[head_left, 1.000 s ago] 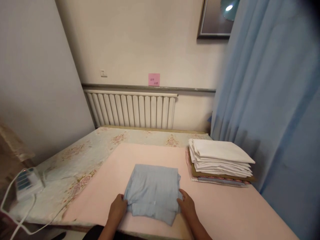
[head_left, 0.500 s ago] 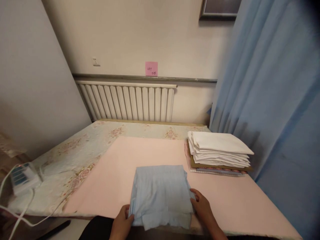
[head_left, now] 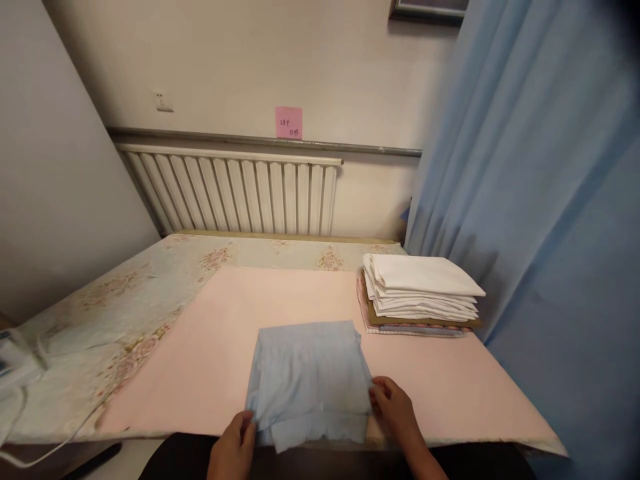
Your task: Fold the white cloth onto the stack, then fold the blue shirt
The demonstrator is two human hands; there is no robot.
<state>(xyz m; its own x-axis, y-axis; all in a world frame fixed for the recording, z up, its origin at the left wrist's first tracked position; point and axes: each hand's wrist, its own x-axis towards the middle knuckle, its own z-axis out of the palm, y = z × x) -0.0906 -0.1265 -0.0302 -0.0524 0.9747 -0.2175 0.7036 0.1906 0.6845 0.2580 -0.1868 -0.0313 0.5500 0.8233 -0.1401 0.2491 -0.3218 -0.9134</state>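
Folded light-blue cloth (head_left: pixel 311 380) lies at the near edge of the pink mat (head_left: pixel 240 333), its front edge hanging slightly over. Left hand (head_left: pixel 235 448) pinches its near-left corner; right hand (head_left: pixel 397 413) grips its right edge. White folded stack (head_left: pixel 423 290) sits far right, near the blue curtain (head_left: pixel 525 200).

Single head-worn view. Faces forward-down across pink-covered bench (head_left: pixel 280 300) toward white ribbed radiator (head_left: pixel 230 193). Left hand (head_left: pixel 234 448), right hand (head_left: pixel 396 415) close, bottom edge.
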